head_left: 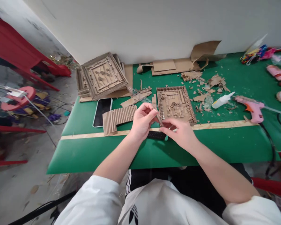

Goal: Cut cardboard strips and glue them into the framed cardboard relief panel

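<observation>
My left hand (142, 120) and my right hand (180, 132) meet over the green table (89, 153), both pinching a thin brown cardboard strip (158, 119) between their fingertips. Just behind the hands lies a rectangular cardboard frame model (175, 104) with a ribbed border. A piece of corrugated cardboard (118, 118) lies left of my left hand. A dark flat object (155, 135) lies on the table under the hands.
A phone (102, 112) lies face up at the left. A stack of finished cardboard frames (103, 76) leans at the back left. A white glue bottle (222, 100), a pink glue gun (253, 109) and cardboard scraps (210, 82) lie at the right.
</observation>
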A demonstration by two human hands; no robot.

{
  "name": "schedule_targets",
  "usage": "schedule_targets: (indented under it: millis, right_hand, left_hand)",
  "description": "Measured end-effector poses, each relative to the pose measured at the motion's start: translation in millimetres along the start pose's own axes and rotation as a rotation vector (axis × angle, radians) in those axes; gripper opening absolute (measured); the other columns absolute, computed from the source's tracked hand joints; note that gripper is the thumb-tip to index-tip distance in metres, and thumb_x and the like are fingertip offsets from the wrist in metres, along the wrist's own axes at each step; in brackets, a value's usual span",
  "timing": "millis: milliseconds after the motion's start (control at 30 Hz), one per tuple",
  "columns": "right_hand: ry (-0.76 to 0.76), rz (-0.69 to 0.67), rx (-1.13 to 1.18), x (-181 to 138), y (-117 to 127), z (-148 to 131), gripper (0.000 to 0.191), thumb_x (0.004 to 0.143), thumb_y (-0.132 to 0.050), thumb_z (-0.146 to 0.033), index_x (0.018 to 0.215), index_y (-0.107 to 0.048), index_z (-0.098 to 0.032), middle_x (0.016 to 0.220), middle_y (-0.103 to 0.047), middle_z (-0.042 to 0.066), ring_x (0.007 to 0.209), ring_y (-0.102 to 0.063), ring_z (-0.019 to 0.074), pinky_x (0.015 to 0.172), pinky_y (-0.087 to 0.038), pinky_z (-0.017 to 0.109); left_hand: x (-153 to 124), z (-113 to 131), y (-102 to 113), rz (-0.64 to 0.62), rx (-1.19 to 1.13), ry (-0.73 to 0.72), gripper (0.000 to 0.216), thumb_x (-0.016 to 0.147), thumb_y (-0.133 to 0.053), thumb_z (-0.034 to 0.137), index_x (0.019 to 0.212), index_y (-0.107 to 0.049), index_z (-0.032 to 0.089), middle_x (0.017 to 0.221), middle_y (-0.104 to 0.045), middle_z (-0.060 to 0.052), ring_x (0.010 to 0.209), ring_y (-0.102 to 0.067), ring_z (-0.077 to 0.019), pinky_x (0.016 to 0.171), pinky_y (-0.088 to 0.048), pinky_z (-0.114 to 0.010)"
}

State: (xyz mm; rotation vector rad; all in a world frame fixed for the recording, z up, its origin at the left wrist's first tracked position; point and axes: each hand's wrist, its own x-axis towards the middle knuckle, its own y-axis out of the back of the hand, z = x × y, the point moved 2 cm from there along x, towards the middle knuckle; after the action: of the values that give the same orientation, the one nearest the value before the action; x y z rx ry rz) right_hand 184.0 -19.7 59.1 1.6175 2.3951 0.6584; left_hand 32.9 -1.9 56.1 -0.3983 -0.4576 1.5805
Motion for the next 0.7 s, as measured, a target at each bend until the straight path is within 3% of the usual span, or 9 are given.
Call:
schedule_targets:
  millis: [133,233,333,533,700]
  right_hand:
    - [-0.16,-0.015,0.218,9.4,0.4,17.2,0.026,0.081,-0.059,-0.039,0.089,-0.066,-0.016,0.073,-0.067,0.001,0.063,-0.062,0.0082,0.063,-0.053,0.02]
    - [-0.169,-0.046,0.24,9.2,0.1,30.7,0.024,0.082,-0.057,-0.038,0.088,-0.067,-0.016,0.074,-0.067,0.001,0.065,-0.064,0.0082,0.066,-0.053,0.019]
    - [-0.061,-0.011,0.135,7.5,5.2,33.1,0.021,0.084,-0.057,-0.033,0.092,-0.068,-0.018,0.085,-0.069,0.001,0.074,-0.066,0.0077,0.068,-0.054,0.017]
    - [0.3,0.364,-0.092,1.4,22.6,11.5,0.013,0.083,-0.06,-0.021,0.091,-0.068,-0.018,0.089,-0.068,0.002,0.079,-0.064,0.0047,0.066,-0.054,0.013]
    - [0.462,0.408,-0.173,-3.9,23.3,4.7,0.014,0.078,-0.065,-0.015,0.092,-0.068,-0.019,0.09,-0.068,0.0,0.084,-0.064,0.0044,0.078,-0.054,0.015]
  left_hand:
    - [-0.8,-14.3,-4.8,-0.007,0.082,-0.034,0.028,0.067,-0.078,0.036,0.081,-0.061,0.018,0.074,-0.069,0.0,0.068,-0.066,-0.0106,0.062,-0.056,-0.02]
    - [-3.8,-21.8,0.1,-0.039,0.217,-0.061,0.024,0.071,-0.075,0.032,0.09,-0.069,0.018,0.082,-0.073,-0.003,0.075,-0.069,-0.0144,0.072,-0.058,-0.027]
    - [-8.7,-21.0,4.0,-0.062,0.403,-0.202,0.014,0.075,-0.073,0.025,0.087,-0.072,0.019,0.085,-0.074,-0.003,0.078,-0.07,-0.0153,0.074,-0.058,-0.027]
    - [-15.7,-12.7,-1.4,-0.182,0.791,-0.638,0.019,0.077,-0.069,0.009,0.092,-0.07,0.02,0.083,-0.072,-0.003,0.079,-0.067,-0.0123,0.072,-0.056,-0.024]
    - [-18.4,-13.6,-5.9,-0.222,0.903,-0.758,0.017,0.077,-0.067,0.007,0.091,-0.068,0.018,0.082,-0.069,-0.004,0.077,-0.065,-0.0116,0.071,-0.056,-0.023]
